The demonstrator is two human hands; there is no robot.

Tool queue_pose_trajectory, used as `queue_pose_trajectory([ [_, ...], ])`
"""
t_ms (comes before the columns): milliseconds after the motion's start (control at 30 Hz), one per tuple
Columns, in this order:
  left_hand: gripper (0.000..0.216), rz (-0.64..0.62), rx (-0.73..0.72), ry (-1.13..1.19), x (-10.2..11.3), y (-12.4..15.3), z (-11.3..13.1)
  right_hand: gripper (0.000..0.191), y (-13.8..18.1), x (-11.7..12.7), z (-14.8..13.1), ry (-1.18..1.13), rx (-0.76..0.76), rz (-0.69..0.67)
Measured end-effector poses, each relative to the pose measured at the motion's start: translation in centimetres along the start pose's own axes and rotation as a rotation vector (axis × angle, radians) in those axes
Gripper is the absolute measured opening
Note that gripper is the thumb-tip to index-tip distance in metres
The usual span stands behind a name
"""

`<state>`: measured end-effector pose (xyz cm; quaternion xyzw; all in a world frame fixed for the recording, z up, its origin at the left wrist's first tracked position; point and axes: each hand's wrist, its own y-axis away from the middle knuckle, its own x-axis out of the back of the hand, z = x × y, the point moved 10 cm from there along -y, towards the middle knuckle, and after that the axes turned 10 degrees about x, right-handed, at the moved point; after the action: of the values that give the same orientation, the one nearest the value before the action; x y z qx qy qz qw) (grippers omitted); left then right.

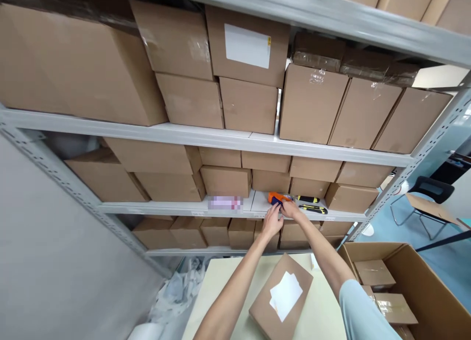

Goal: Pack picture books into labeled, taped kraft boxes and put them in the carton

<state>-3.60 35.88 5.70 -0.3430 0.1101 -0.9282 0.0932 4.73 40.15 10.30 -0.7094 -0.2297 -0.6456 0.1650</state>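
Note:
An orange-and-dark-blue tape dispenser [276, 198] lies at the front of a middle shelf. My right hand [290, 209] comes in from the right, fingers closed at its dark-blue part. Just left and nearer to me, my left hand [273, 222] reaches up with fingers extended and thumb apart; the fingertips are at the dispenser's lower edge, and firm contact cannot be made out. Right of the dispenser lie two black-and-yellow utility knives, a farther one [308, 199] and a nearer one [313, 209]. Below my hands, a cardboard box [274, 286] with white paper sheets [286, 297] on top rests on the table.
Metal shelving [221, 135] full of cardboard boxes stands in front. The pale table [217, 281] is below. An open large carton [423, 281] holding smaller boxes stands right; a chair [430, 188] is beyond. Crumpled white plastic [180, 291] lies left, beside a wall.

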Motion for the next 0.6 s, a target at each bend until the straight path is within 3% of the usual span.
queue_pose_trajectory([
  [200, 0.063, 0.008, 0.022, -0.019, -1.2, 3.5, -0.8, 0.041, -1.6, -0.1, 0.3, 0.027, -0.003, -0.007],
  [367, 0.06, -0.001, 0.05, -0.023, -1.7, 10.4, -1.9, 0.054, -0.4, -0.6, 1.0, -0.011, 0.012, 0.08],
  [400, 0.06, 0.0, 0.07, -0.031, -1.5, 12.2, -2.5, 0.057, 0.5, -0.8, 1.4, -0.023, 0.02, 0.127],
  [500, 0.059, -0.001, 0.202, -0.072, -0.5, 18.7, -6.2, 0.058, 5.7, -1.2, 3.4, -0.087, 0.086, 0.433],
  [600, 0.057, -0.027, 0.418, -0.127, 0.4, 26.4, -11.0, 0.054, 12.6, -6.7, 7.9, -0.248, 0.005, 0.505],
])
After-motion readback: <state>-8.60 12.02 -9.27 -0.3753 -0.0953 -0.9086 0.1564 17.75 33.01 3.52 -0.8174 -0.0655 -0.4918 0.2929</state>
